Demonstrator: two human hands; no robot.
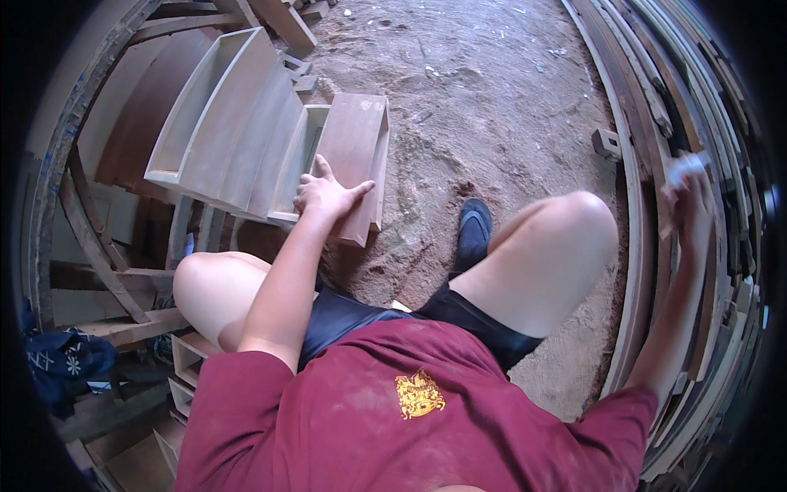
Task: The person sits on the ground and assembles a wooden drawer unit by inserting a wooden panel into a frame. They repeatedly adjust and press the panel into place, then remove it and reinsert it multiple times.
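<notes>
My left hand (pixel 324 195) lies with fingers spread on the flat upper panel of a small wooden box, drawer-like in shape (pixel 354 135). This box sits against a larger pale wooden drawer-shaped piece (pixel 238 123), which is tilted at the left with its hollow side partly showing. Out to the far right, my raised right hand (pixel 691 205) grips a pale whitish-blue piece (pixel 687 168), blurred so that its kind is unclear. That hand is over the stacked boards, away from the box.
Long wooden boards (pixel 656 246) are stacked along the right. A small block with a hole (pixel 607 144) lies beside them. Timber framing (pixel 90 221) stands at the left, with more wooden boxes (pixel 188 361) low down. Dusty ground (pixel 492 98) stretches ahead, and my sandalled foot (pixel 474 234) rests there.
</notes>
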